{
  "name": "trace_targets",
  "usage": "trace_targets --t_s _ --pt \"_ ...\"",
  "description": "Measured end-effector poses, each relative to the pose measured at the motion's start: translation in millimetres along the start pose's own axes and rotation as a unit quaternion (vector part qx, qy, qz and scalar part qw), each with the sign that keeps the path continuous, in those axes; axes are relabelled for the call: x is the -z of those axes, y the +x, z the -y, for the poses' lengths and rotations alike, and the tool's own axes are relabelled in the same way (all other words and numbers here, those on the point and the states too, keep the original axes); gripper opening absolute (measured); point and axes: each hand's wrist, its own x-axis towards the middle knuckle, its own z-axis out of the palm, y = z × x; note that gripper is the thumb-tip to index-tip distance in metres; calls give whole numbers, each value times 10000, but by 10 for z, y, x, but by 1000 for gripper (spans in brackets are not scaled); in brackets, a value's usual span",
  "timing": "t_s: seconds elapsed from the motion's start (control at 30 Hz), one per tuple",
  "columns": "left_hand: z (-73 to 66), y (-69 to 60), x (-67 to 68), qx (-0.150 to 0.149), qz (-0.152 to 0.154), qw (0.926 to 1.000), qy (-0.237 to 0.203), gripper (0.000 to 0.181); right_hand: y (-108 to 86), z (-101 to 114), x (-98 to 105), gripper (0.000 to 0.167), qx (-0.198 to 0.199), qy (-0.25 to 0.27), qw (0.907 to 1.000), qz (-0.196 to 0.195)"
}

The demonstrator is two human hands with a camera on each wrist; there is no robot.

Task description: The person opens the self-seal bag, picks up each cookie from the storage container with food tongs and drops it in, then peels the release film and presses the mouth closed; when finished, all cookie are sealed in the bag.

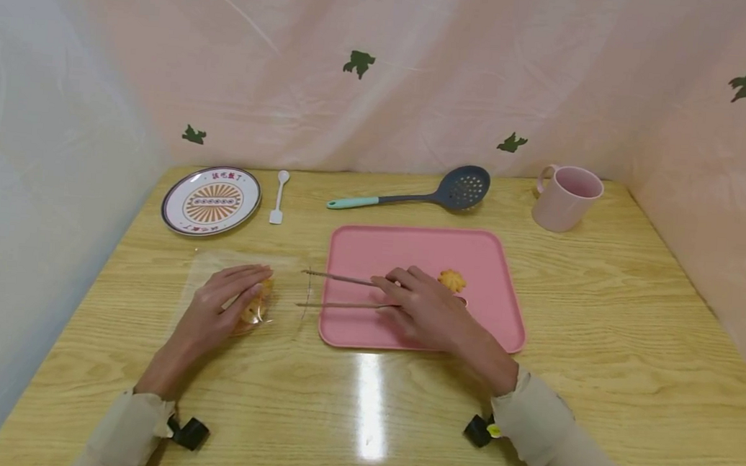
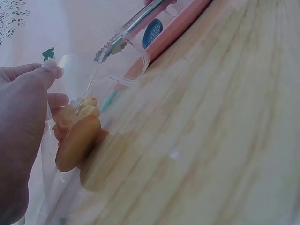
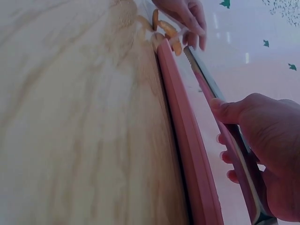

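A clear plastic bag [image 1: 287, 292] lies on the table left of the pink tray [image 1: 353, 242], its mouth toward the tray. Several golden cookies [image 2: 77, 140] are inside it. My left hand [image 1: 221, 302] pinches the bag's film over the cookies. In my right hand [image 1: 429, 305] I grip metal tongs [image 1: 342, 305] above the tray. Their two arms are spread, tips at the bag's mouth and nothing between them. A flower-shaped cookie [image 1: 452, 280] rests on the tray beyond my right hand; something small beside it is mostly hidden by that hand.
Along the back stand a round patterned plate [image 1: 212, 204], a small white spoon [image 1: 279, 197], a slotted skimmer [image 1: 463, 189] with a mint handle and a pink mug [image 1: 564, 199]. Curtains border the wooden table [image 1: 269, 413] at the back and sides.
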Motion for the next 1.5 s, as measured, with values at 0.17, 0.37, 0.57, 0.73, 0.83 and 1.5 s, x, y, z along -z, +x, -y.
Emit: trace_targets --t_s 0.17,0.37,0.57,0.73,0.83,1.5 --pt "4 -2 2 33 12 10000 -14 37 -131 -68 68 43 -82 -137 9998 -117" --pt "3 0 0 0 -15 10000 -47 36 -310 -153 142 44 -156 -234 9990 -335" --pt "-3 1 2 -17 -33 10000 -66 38 -466 -202 230 46 -296 -208 9986 -378" --pt "-4 -3 7 9 -28 10000 -62 38 -586 -245 296 44 -427 -212 9981 -382" --pt "3 -4 9 -49 -44 10000 -74 37 -663 -274 335 42 -477 -235 9977 -424" --pt "39 -26 6 -111 -29 9999 -72 27 -1172 -382 605 56 -969 -266 9949 -123"
